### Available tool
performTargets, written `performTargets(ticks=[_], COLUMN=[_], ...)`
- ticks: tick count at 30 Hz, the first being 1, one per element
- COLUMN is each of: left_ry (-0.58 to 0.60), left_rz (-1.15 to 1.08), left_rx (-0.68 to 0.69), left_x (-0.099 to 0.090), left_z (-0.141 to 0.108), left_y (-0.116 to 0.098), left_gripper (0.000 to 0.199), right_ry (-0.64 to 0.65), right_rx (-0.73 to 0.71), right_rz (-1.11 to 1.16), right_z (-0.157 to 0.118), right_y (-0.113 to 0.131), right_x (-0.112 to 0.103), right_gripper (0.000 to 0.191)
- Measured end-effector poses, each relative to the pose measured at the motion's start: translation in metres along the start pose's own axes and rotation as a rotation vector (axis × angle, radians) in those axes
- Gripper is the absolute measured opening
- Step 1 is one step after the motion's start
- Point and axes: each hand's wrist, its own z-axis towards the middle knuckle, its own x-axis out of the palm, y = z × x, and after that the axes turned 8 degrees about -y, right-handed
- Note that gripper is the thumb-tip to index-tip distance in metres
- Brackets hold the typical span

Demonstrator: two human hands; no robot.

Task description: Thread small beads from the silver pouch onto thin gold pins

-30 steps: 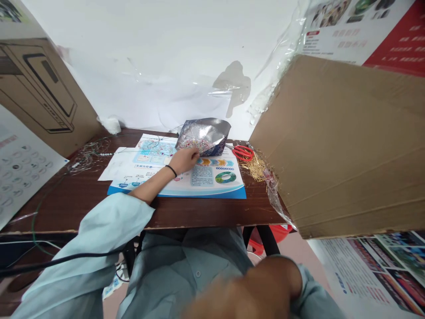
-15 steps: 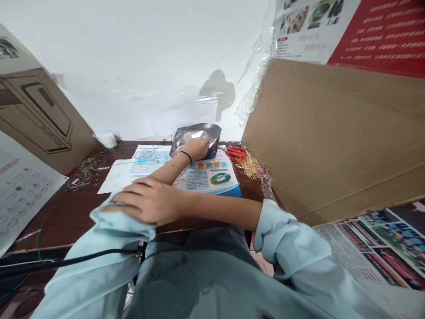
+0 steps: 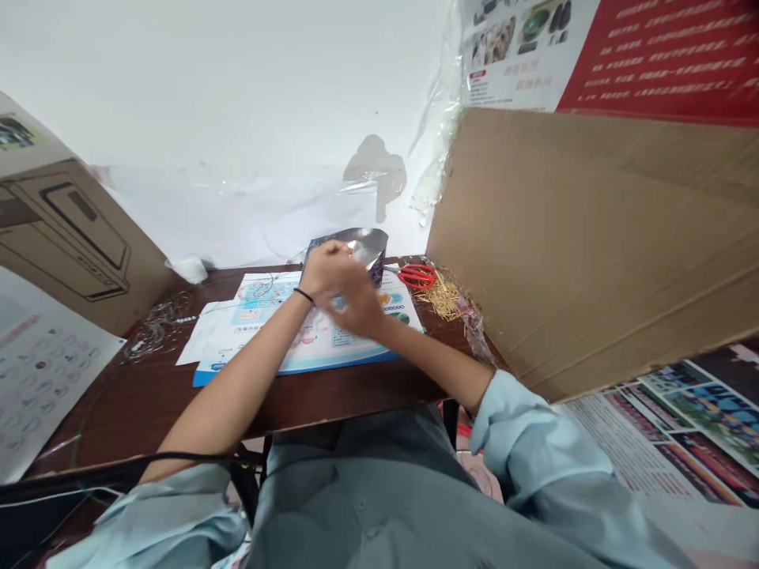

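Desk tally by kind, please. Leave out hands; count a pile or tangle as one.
Foil bag: 1
Red-handled scissors: 1
Blue-edged printed sheet: 1
White paper sheet: 1
Pile of gold-coloured pins: 1
Tangle of thin wire: 1
Clear plastic bag: 1
Total: 7

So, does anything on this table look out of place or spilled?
Yes. Thin gold-coloured pins lie in a loose, spilled-looking heap on the bare wood of the table, beside the red-handled scissors, with no container. A tangle of thin wire also sits loose on the left, and a large cardboard sheet leans in over the right end.
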Motion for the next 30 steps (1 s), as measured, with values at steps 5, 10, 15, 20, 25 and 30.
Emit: performTargets(ticks=[5,10,15,20,25,30], left_ry=[-0.034,-0.005,0.092,0.194,0.322,0.288], left_rz=[0.032,0.160,0.398,0.707,0.896,0.922], left_rx=[-0.032,0.008,0.110,0.079,0.031,-0.034], left_x=[-0.002,0.002,-0.001,-0.007,-0.010,-0.007], left_z=[-0.025,-0.032,-0.033,-0.029,-0.024,-0.023], left_y=[0.019,0.030,0.038,0.039,0.036,0.035], left_gripper=[0.020,0.022,0.022,0.024,0.029,0.026], right_ry=[-0.088,-0.015,0.060,0.051,0.046,0.048], right_rx=[1.084,1.193,1.187,1.179,1.155,1.103], right_rz=[0.439,0.810,0.684,0.328,0.322,0.320], right_z=[-0.037,-0.057,-0.065,-0.070,-0.072,-0.077], right_y=[-0.082,-0.081,-0.083,-0.087,-0.087,-0.087], right_x=[0.030,0.045,0.048,0.052,0.053,0.059], right_gripper=[0.037,0.028,0.012,0.027,0.024,0.021])
